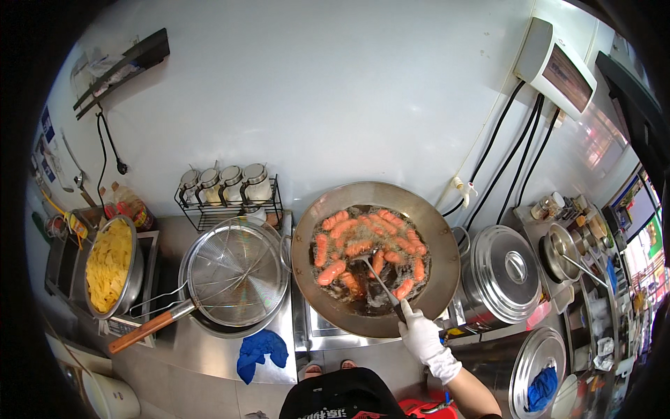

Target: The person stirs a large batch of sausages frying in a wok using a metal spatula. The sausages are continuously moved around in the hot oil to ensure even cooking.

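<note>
My right hand [423,336], in a white glove, grips the dark handle of a long metal cooking utensil [381,282]. Its head dips into bubbling oil among the sausages, so I cannot tell whether it is a ladle or a spatula. Scored reddish sausages [332,273] float in the oil [384,298], most of them around the far and left sides. The large steel wok [445,272] holding them has a loop handle on either side. My left hand is out of view.
Left of the wok, a wire-mesh strainer [230,277] with a wooden handle [141,332] rests over a basin. Beyond are a bowl of yellow sheet-like food [110,267] and a rack of condiment jars [256,183]. A lidded steel pot [505,277] stands close on the right; a blue cloth [261,353] lies front left.
</note>
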Motion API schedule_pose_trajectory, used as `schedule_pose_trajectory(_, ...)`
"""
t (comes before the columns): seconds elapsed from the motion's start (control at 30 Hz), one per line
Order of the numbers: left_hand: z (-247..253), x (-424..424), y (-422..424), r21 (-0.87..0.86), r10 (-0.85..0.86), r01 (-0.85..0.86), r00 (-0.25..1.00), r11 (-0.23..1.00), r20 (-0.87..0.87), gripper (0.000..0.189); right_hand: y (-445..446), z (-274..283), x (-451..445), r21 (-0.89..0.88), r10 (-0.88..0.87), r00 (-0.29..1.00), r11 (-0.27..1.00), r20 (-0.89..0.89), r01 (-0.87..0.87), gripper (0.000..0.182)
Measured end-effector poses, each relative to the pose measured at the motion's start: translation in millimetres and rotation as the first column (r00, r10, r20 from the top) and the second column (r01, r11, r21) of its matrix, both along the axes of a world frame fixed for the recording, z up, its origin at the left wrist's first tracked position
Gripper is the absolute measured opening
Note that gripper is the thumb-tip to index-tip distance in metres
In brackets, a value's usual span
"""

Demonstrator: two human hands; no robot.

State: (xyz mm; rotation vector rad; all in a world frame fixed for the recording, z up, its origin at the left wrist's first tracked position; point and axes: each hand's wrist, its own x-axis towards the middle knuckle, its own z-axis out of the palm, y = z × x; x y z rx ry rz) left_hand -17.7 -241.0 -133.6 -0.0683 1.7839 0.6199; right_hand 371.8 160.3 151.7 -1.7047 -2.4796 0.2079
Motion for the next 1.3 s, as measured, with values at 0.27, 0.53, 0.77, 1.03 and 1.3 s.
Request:
schedule_pose_trajectory(0.27, -8.8, 3.4, 0.4, 0.006, -0.028, 0.029, 1.0, 1.0, -0.013, 0.027, 59.5, -8.5, 3.8, 0.323, -0.044, 0.978, 0.946, 0.205, -0.026, 0.049)
schedule_pose_trajectory(0.53, -14.8, 11.0, 19.5, 0.138, -0.039, 0.046, 0.998, 0.989, -0.051, 0.027, 42.7, 12.7, 53.7, 0.151, -0.01, 0.954, 0.988, 0.301, -0.037, 0.056)
schedule_pose_trajectory(0.77, -18.0, 10.0, 21.0, 0.172, -0.073, 0.084, 0.995, 0.982, -0.065, 0.026, -5.5, 29.5, 87.7, 0.119, 0.042, 0.957, 0.99, 0.287, -0.079, 0.059)
schedule_pose_trajectory(1.03, -27.7, 10.2, 28.8, 0.154, -0.081, 0.088, 0.995, 0.984, -0.054, 0.026, -41.9, 61.1, 95.5, -0.092, 0.008, 0.991, 0.996, 0.13, 0.004, 0.06)
schedule_pose_trajectory(1.3, -39.9, 9.6, 37.0, 0.196, -0.188, 0.197, 0.98, 0.961, -0.066, 0.029, -65.8, 116.2, 96.2, -0.017, -0.062, 0.997, 0.998, 0.054, 0.063, 0.055)
